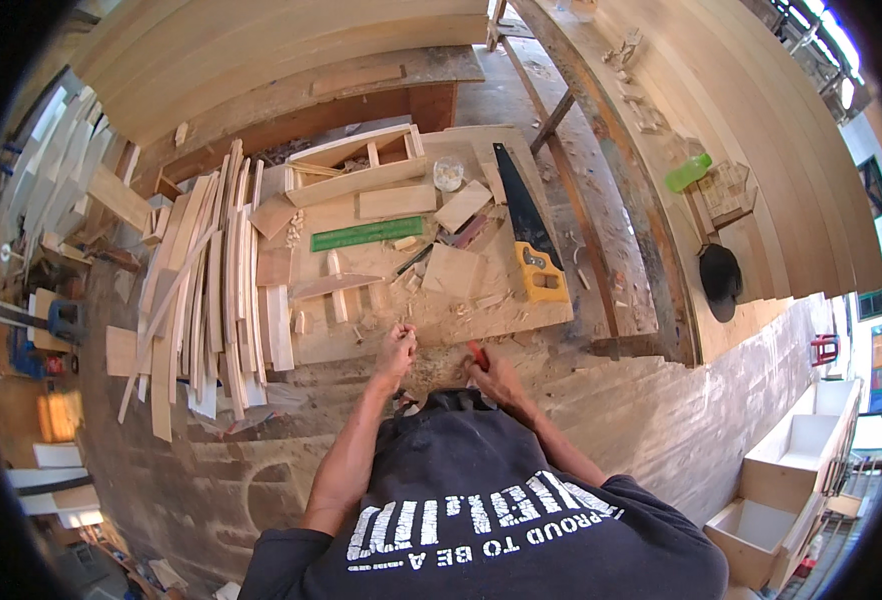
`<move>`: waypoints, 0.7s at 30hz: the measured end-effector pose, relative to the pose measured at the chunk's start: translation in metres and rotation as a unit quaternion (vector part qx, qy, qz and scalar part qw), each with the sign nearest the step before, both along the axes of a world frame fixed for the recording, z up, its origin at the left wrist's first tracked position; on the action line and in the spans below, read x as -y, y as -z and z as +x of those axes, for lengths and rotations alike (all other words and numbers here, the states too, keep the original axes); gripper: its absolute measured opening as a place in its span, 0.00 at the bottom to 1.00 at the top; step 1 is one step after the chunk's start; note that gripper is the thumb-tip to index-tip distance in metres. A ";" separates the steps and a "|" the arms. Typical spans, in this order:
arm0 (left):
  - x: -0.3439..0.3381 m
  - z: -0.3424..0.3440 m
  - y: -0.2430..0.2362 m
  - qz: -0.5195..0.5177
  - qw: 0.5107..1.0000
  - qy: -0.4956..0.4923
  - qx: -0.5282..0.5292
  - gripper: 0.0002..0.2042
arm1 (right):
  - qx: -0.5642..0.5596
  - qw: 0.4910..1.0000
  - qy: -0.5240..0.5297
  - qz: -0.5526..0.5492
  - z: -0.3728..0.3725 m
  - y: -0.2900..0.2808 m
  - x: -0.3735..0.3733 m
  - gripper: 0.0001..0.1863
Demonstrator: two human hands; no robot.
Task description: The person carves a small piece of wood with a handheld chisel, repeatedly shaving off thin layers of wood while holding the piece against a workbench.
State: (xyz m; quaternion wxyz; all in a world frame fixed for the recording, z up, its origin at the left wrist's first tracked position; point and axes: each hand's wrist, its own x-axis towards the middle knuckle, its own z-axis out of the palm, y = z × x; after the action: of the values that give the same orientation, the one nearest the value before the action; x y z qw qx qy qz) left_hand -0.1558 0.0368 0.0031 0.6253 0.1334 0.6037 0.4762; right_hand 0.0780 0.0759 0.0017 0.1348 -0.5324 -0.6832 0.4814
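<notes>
Matt, rough wdn board [461,322]; plas. ruler [366,234]

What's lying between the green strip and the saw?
Mainly a reddish strip with two pale wood pieces, one above and one below, between the green strip and the saw, in the head view.

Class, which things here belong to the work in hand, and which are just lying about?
Likely in the work:
red object, in the right hand
left hand: contents, if any, unclear

Likely just lying about:
green ruler
yellow-handled saw
green bottle
</notes>
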 end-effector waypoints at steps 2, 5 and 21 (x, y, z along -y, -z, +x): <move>-0.007 0.011 0.004 -0.009 1.000 0.004 -0.025 0.09 | 0.045 0.995 0.057 0.067 0.007 -0.002 -0.025 0.13; -0.018 0.026 0.005 -0.030 1.000 -0.003 0.010 0.08 | 0.072 0.989 0.049 0.122 0.012 -0.012 -0.067 0.12; -0.060 0.061 -0.004 0.151 0.924 -0.130 0.325 0.17 | -0.148 0.981 0.009 -0.129 -0.007 -0.030 -0.129 0.14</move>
State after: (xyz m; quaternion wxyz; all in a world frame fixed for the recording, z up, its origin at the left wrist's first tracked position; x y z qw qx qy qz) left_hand -0.0947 0.0972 0.0071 0.6922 -0.0158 0.2998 0.6564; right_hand 0.0713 0.2051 0.0317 0.1688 -0.4745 -0.5829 0.6376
